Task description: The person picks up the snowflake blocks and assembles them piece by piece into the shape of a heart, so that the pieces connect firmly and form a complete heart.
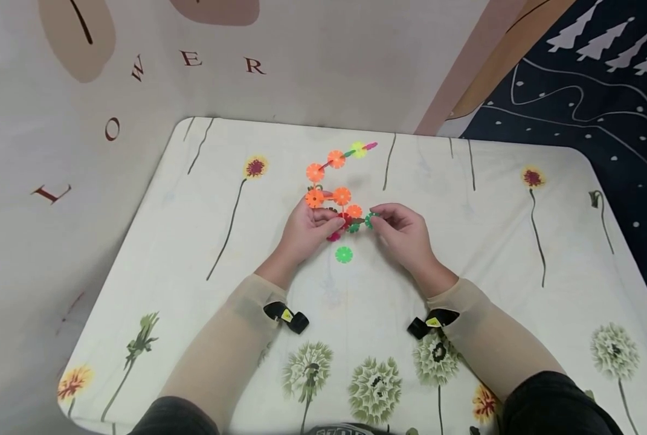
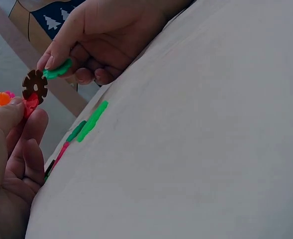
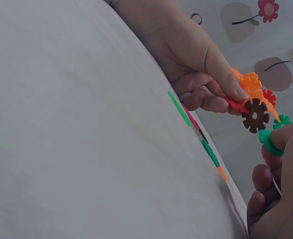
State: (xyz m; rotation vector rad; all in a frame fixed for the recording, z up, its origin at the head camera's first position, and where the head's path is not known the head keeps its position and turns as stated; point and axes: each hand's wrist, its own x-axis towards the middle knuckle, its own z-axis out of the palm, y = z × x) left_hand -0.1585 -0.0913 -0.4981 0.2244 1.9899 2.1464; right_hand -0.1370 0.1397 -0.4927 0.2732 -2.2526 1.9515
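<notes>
Seemingly partway built, the multicoloured chain of notched plastic discs (image 1: 315,170) stretches toward twelve o'clock, the left hand (image 1: 309,226) pinching its red disc (image 2: 31,105), the right hand (image 1: 406,234) pinching a deep-green disc (image 2: 59,69) beside a brown disc (image 2: 30,79), join unclear, while a bright-green disc (image 1: 344,255) lies apart at six o'clock.

1. Linked discs (image 1: 336,159) are held in the left hand (image 1: 311,225) and extended beyond it, towards the far edge of the bench (image 1: 492,241).
2. Just right of the held part, a further disc (image 1: 370,220) is pinched in the right hand (image 1: 408,237).
3. Before them, between the hands, a loose disc (image 1: 344,254) is laid on the bench.
</notes>
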